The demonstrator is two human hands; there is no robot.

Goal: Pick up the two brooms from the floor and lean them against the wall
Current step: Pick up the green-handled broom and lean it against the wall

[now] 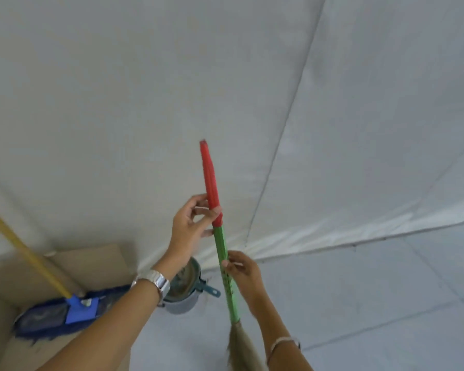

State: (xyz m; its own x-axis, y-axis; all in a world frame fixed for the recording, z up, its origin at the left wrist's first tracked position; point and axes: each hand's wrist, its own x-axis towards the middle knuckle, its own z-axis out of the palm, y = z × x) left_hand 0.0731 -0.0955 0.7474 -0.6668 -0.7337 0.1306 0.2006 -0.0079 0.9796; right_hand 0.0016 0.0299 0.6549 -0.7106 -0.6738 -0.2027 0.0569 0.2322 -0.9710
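Note:
A grass broom with a red-and-green handle (pixel 212 183) stands nearly upright in front of the white wall (pixel 145 89); its straw bristles (pixel 239 346) hang at the bottom edge of view. My left hand (pixel 190 223) pinches the handle where red meets green, fingers loosely curled. My right hand (pixel 241 269) grips the green part lower down. Whether the handle's red tip touches the wall, I cannot tell. A second broom is not visible.
A blue flat mop (pixel 59 314) with a yellow pole (pixel 24 253) leans at the left over brown cardboard (pixel 91 261). A grey bucket with a teal-handled lid (pixel 188 287) sits by the wall base. Grey floor tiles (pixel 373 290) spread to the right.

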